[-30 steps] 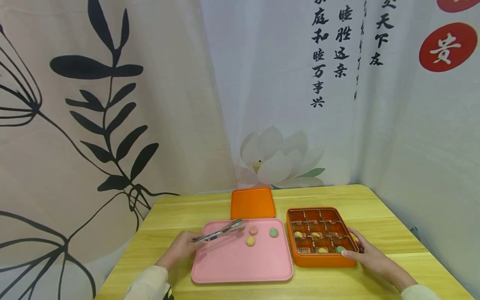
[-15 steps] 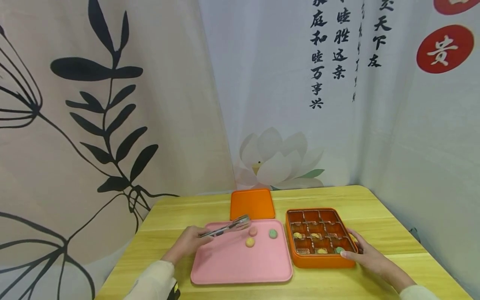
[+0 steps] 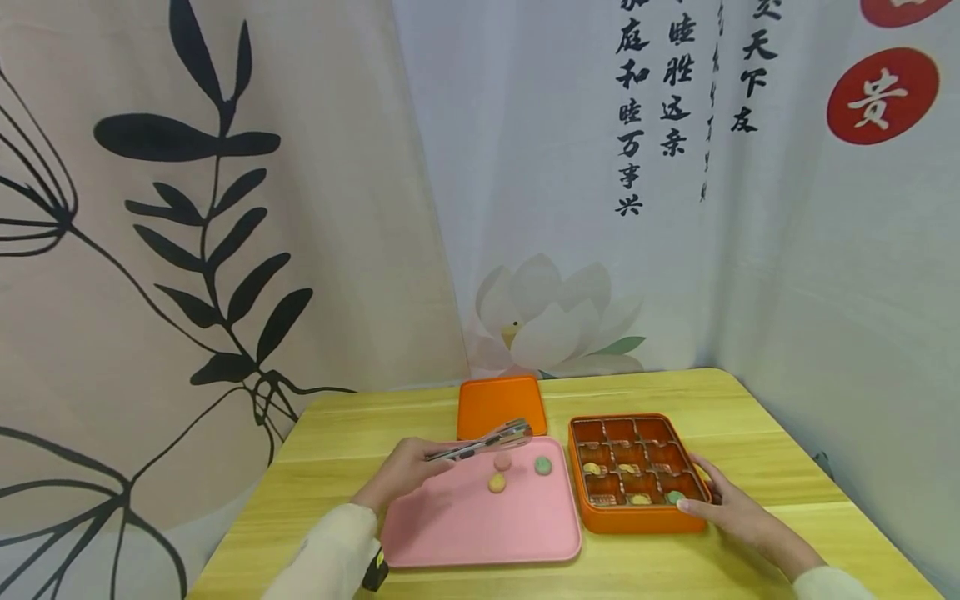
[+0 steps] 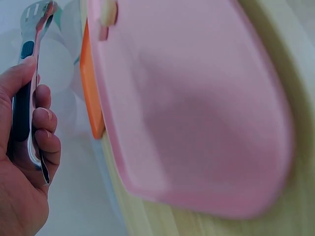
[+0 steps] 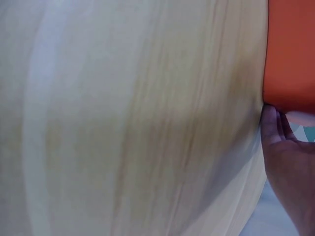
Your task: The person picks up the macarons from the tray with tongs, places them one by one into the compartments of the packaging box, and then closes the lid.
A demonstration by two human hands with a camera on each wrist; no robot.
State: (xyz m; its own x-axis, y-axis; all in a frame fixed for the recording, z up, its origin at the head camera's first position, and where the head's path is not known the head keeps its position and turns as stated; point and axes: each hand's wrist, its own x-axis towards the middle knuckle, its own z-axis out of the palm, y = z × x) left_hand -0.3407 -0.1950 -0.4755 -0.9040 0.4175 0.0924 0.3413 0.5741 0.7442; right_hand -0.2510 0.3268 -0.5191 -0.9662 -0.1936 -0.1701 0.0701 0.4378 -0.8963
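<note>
Left hand gripping metal tongs over the far part of a pink tray, right hand gripping a divided orange box.

The left hand (image 3: 405, 471) has its fingers curled round the tongs (image 4: 21, 115), whose tips hang above the tray's far edge; the hand covers the far left corner of the pink tray (image 3: 487, 525). Near that far edge lie a pink piece (image 3: 502, 461), a yellow piece (image 3: 497, 482) and a green piece (image 3: 543, 465). Just beyond, toward the tabletop's (image 3: 780, 492) far edge, lies an orange panel (image 3: 498, 404). The orange box (image 3: 641, 522) stands between the tray and the right hand (image 3: 738, 512), which holds its near right corner; another green piece (image 3: 675, 497) sits in that corner's compartment.
</note>
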